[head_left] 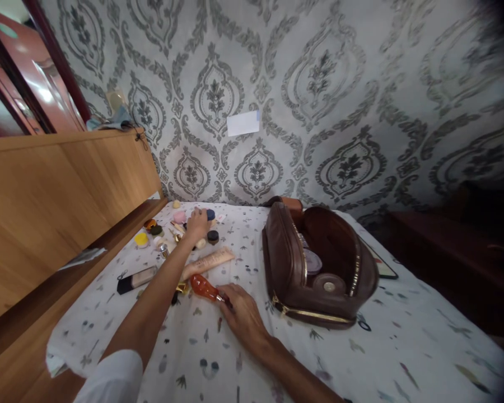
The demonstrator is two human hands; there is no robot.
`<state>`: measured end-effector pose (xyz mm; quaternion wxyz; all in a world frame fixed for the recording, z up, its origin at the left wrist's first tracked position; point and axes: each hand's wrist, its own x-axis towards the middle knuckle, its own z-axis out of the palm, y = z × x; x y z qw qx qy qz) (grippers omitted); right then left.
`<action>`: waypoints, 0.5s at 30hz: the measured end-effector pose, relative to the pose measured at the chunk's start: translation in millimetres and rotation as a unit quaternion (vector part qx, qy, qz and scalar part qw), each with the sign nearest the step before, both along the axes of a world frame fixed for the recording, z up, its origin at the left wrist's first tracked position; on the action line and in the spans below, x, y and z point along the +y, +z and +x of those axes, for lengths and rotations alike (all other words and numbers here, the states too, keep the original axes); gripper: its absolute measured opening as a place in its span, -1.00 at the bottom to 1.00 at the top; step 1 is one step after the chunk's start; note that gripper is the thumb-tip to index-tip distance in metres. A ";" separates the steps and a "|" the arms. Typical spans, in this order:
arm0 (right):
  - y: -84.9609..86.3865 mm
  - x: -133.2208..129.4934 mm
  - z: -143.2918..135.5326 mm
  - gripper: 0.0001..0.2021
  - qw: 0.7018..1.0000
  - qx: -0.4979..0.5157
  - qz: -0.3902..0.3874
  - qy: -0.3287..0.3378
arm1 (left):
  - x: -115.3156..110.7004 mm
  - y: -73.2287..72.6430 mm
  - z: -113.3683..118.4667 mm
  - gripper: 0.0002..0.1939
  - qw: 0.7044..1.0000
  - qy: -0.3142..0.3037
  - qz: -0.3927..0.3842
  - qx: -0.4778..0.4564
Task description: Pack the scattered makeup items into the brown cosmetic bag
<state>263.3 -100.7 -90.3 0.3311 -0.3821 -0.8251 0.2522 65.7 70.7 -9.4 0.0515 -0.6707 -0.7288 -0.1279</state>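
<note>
My left hand [197, 224] reaches far across the bed and rests on a cluster of small cosmetic jars and lids [212, 236]; whether it grips one is hidden under the fingers. My right hand [241, 313] lies nearer on the patterned sheet, its fingertips pinching the cap end of an orange bottle [202, 287] that lies on its side. A long beige tube [208, 262] lies between the two hands. An open brown leather toiletry bag [319, 268] stands to the right of my right hand, with round compacts inside.
A wooden headboard and shelf [67, 190] run along the left. A black-capped foundation tube [136, 279] and a yellow jar [141, 239] lie near it. A dark flat device [384, 267] sits behind the bag. Patterned wallpaper fills the back.
</note>
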 end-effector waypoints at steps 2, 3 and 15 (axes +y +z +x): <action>-4.4 1.0 0.1 -0.81 1.000 0.007 0.003 -0.002 | 20.1 -0.1 -1.9 -0.52 1.000 0.009 0.002 -0.017; -7.5 1.6 0.0 -0.81 1.000 0.011 0.004 -0.004 | 28.4 -1.3 -2.9 -0.52 1.000 0.012 0.001 -0.025; -13.5 3.8 0.8 -0.81 1.000 0.022 0.005 -0.001 | 49.2 -9.4 -11.3 -0.50 0.995 0.061 -0.026 -0.078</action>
